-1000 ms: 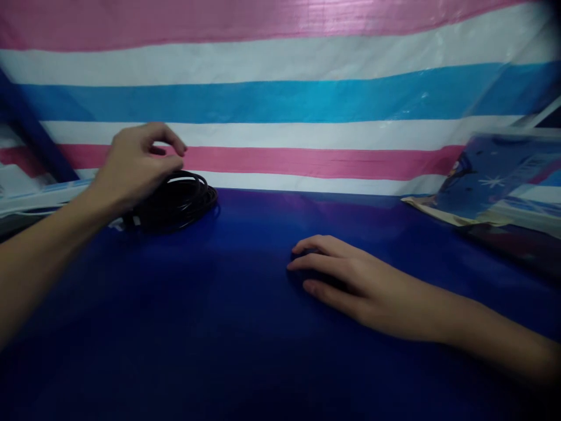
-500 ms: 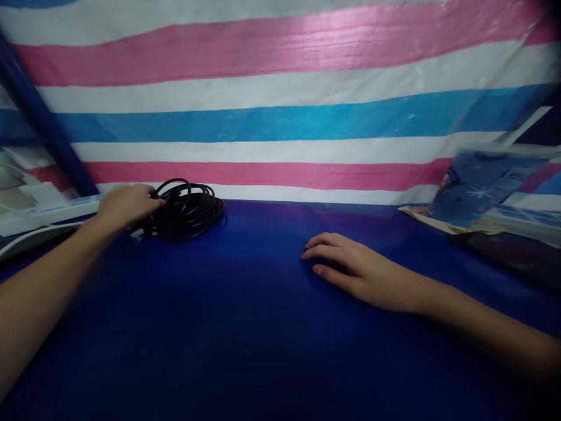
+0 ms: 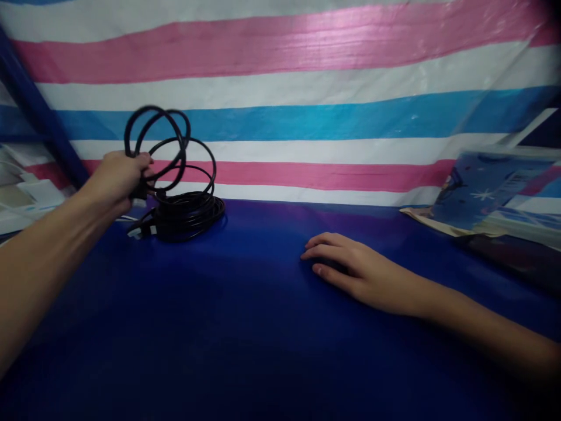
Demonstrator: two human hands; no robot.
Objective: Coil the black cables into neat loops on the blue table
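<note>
A coil of black cable (image 3: 184, 210) lies at the back left of the dark blue table (image 3: 245, 327). My left hand (image 3: 116, 178) is closed round a few loops of it and holds them up above the rest of the coil, which stays on the table. A pale plug end shows at the coil's left side. My right hand (image 3: 350, 266) lies palm down on the table right of centre, fingers loosely stretched toward the left, with nothing in it.
A pink, white and blue striped tarp (image 3: 307, 117) hangs right behind the table. A blue printed packet (image 3: 486, 187) leans at the back right. White boxes (image 3: 26, 196) and a dark blue post (image 3: 39, 111) stand at the far left.
My left hand came down onto the cable coil, closed on several loops and raised them off the table. My right hand has stayed flat in place.
</note>
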